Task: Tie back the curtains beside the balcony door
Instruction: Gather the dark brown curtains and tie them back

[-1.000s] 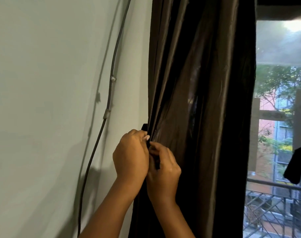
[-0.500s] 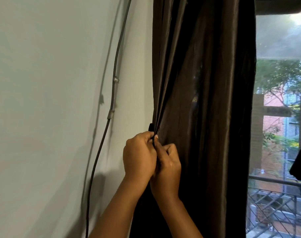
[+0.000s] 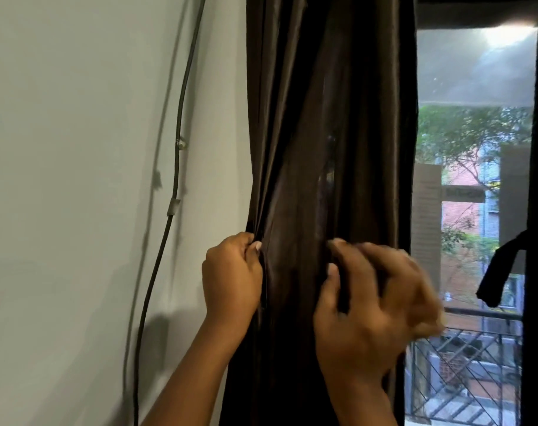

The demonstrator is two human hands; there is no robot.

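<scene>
The dark brown, shiny curtain [image 3: 323, 149] hangs in deep folds between the wall [image 3: 77, 179] and the balcony door. The left hand [image 3: 231, 276] grips its left edge; the blurred right hand [image 3: 372, 305] has curled fingers on its folds, the grip unclear.

Bare wall [image 3: 77, 179] left of curtain [image 3: 323, 118]; cable [image 3: 178, 167] across it.

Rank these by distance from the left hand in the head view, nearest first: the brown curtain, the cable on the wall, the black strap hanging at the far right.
1. Brown curtain: the left hand grips its left edge.
2. Cable: to the hand's left, on the wall.
3. Black strap: far right, past the right hand, by the balcony railing.
</scene>
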